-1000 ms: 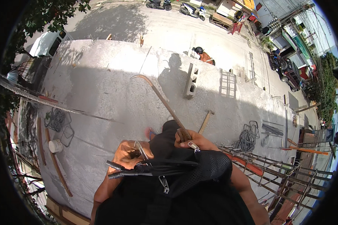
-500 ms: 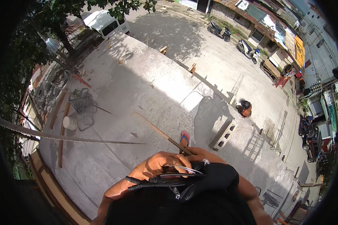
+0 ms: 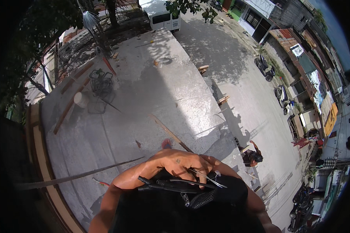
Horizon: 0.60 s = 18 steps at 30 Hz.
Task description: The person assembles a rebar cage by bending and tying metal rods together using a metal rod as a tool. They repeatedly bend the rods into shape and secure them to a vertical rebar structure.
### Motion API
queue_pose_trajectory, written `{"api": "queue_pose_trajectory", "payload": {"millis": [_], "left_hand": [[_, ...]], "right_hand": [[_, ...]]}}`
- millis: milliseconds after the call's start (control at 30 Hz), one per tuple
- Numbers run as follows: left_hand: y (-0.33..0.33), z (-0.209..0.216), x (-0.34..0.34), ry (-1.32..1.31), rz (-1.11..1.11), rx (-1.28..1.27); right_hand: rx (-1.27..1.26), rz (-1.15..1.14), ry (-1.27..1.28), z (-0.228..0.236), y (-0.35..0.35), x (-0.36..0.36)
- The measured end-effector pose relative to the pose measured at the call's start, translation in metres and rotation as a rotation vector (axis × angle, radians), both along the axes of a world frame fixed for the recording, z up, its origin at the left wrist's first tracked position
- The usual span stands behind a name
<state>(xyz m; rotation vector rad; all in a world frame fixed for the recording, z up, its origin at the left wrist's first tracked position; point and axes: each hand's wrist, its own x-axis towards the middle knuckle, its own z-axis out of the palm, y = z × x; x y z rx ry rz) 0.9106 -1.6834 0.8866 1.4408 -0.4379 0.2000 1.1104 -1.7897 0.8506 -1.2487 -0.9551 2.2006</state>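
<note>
My left hand point(image 3: 179, 163) is bent in front of my chest, its fingers curled downward. Thin pale wire-like strands point(image 3: 210, 178) stick out from under those fingers; their exact kind is unclear. Close against it, my right hand point(image 3: 208, 161) is mostly covered, its fingers hidden. Just below the hands are a black bag point(image 3: 229, 190) with zip pulls and some black tubular straps or cables point(image 3: 163, 183). A long wooden stick point(image 3: 169, 132) runs from the concrete up to behind my hands; whether a hand touches it is hidden. One foot in a sandal point(image 3: 166, 143) shows beyond them.
A long dark bar point(image 3: 85, 171) crosses the left side. On the concrete slab point(image 3: 136, 97) are a white bucket point(image 3: 81, 99), a dark metal frame point(image 3: 101, 85) and planks point(image 3: 70, 112). Past the slab's right edge, a person point(image 3: 252, 156) is by the road.
My view has turned, so the slab and road have shifted. My left hand now covers more of the right one. The person at the slab's edge has raised an arm.
</note>
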Motion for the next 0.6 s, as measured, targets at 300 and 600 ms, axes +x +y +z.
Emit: {"api": "queue_pose_trajectory", "payload": {"millis": [300, 600], "left_hand": [[0.2, -0.009, -0.039, 0.044, 0.061, 0.222], [0.387, 0.025, -0.133, 0.182, 0.312, 0.342]], "right_hand": [[0.096, 0.097, -0.122, 0.001, 0.226, -0.048], [0.266, 0.339, -0.139, 0.011, 0.453, -0.126]]}}
